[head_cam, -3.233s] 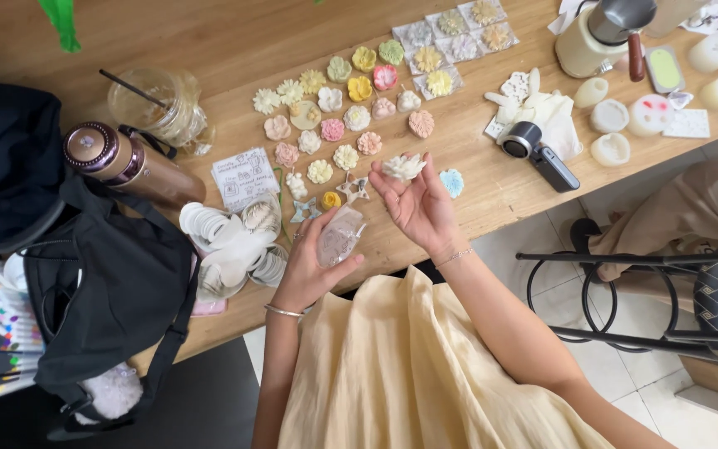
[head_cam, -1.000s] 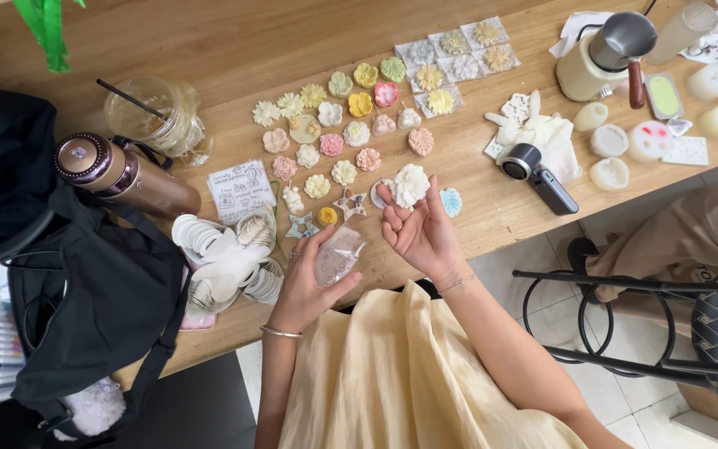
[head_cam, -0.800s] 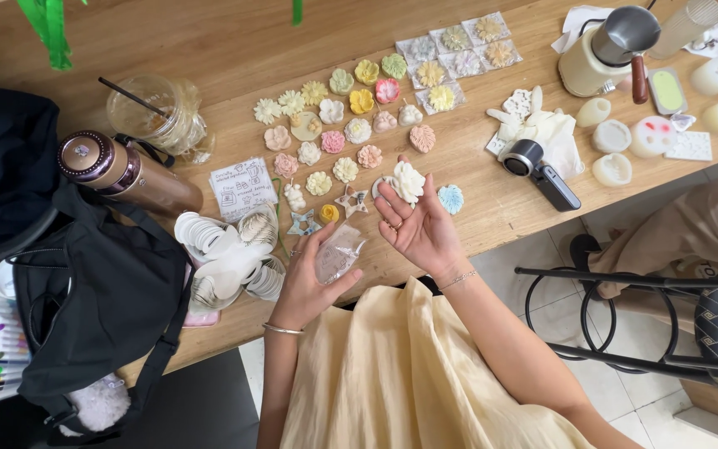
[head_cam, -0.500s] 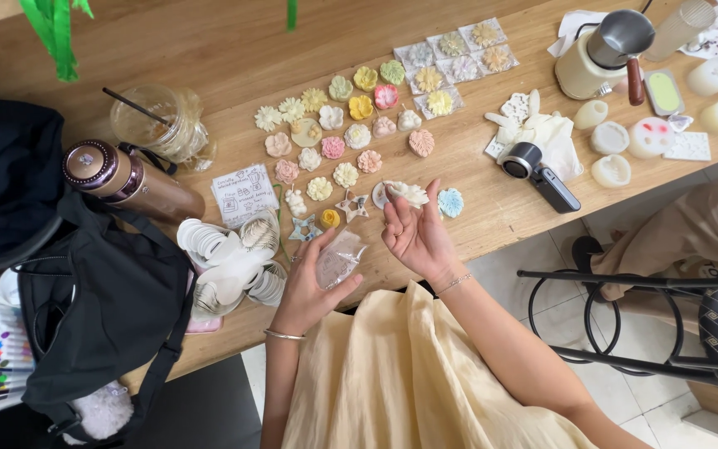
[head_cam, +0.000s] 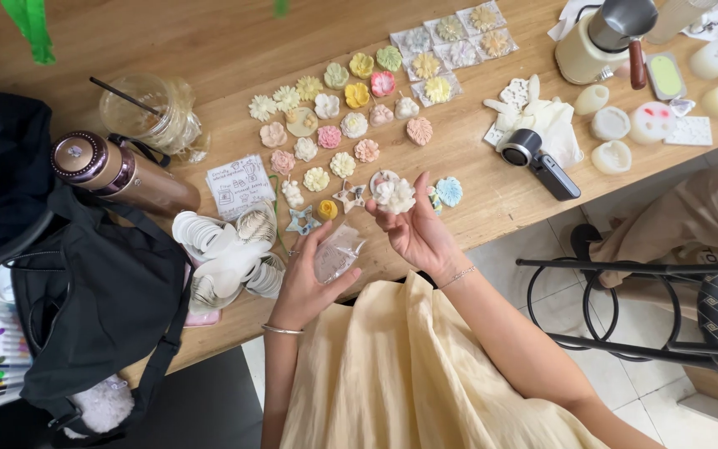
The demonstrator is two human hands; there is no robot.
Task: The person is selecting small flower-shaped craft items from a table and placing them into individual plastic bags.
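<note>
We see the right hand (head_cam: 415, 229) pinching a white flower-shaped piece (head_cam: 395, 195) at its fingertips, while the left hand (head_cam: 307, 278) is closed around a small clear bag (head_cam: 337, 254) just below it. Beyond both hands lie rows of coloured flower pieces (head_cam: 344, 125) on the wooden table (head_cam: 209, 50); a blue one (head_cam: 449, 191) sits just right of the raised fingers. Left of the left hand rests what may be a stack of white lids (head_cam: 226, 254).
</note>
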